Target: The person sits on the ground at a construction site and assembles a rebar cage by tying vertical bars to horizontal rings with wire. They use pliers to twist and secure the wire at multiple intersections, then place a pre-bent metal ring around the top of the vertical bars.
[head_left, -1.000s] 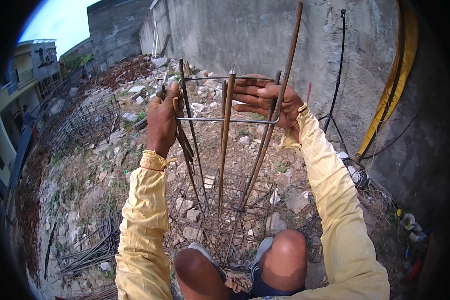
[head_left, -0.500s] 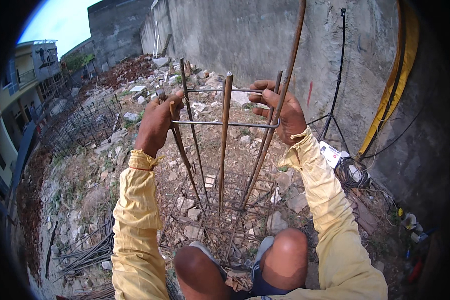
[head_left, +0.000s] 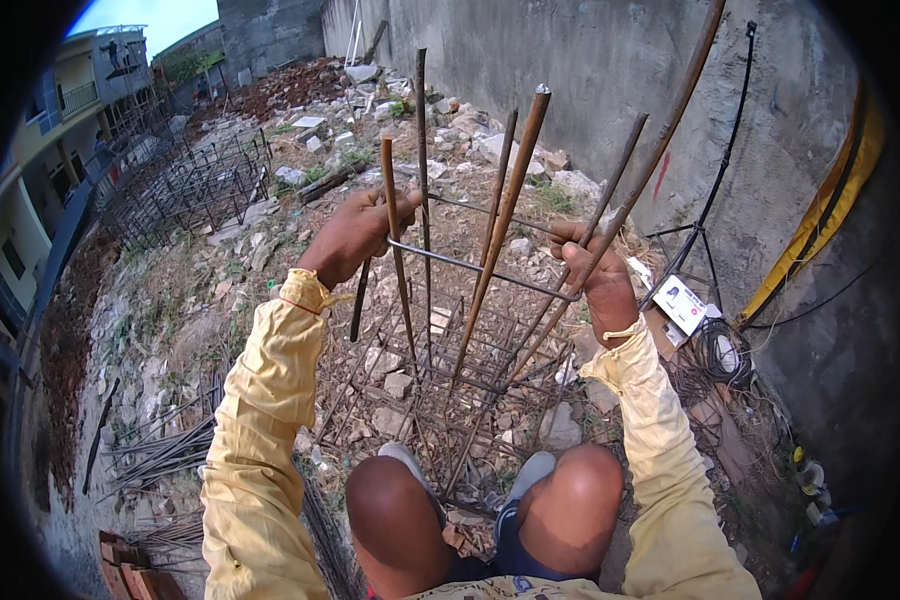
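A rectangular steel stirrup is held in front of me, its thin bars going round several upright rebars. It tilts, with its right end lower. My left hand closes on its left end, close to a rusty rebar tip. A short dark rod sticks out below that hand; whether I grip it too is hard to tell. My right hand is closed round the right end, beside two slanting rebars. Below, the uprights meet a flat rebar grid over rubble.
A concrete wall runs along the right. Near it stand a black tripod, a white box, coiled cable and a yellow strip. Loose rods lie left, with rebar cages farther off. Broken stone covers the ground.
Both hands have brought the stirrup lower along the upright rebars, so more of their tips stands above it. It now slopes down to the right. My view has shifted downward.
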`<state>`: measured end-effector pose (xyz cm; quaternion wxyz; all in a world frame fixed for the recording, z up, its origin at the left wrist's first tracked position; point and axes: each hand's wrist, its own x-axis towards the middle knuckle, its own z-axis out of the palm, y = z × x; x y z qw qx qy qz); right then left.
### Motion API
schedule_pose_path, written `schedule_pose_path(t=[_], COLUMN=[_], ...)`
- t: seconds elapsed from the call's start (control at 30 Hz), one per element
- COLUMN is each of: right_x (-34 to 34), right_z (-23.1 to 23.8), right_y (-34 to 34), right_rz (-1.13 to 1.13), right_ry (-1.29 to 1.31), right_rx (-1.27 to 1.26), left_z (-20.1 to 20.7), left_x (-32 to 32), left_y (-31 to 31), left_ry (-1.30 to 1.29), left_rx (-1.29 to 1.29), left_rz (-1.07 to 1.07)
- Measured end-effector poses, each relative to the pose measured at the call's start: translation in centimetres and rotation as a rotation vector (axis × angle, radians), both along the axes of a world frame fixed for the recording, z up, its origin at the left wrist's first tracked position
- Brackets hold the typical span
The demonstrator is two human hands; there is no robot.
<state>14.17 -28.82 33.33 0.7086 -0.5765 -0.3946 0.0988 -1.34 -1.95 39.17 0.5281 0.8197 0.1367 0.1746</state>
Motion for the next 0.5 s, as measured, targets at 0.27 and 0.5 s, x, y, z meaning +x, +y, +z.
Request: schedule_pose_path(t=[0.27,0.5], right_x=[0.6,-0.7], right_z=[-3.1,-2.8], right_y=[-0.1,0.2], right_rz=[0.043,0.022], right_ry=[0.085,0.149], right_rx=[0.03,0.027], left_z=[-3.2,-1.7], left_x=[1.0,0.5], left_y=[0.4,0.9], left_ry=[-0.132,0.045], left_rx=[-0.209,-0.064], left_rz=[-0.085,-0.103])
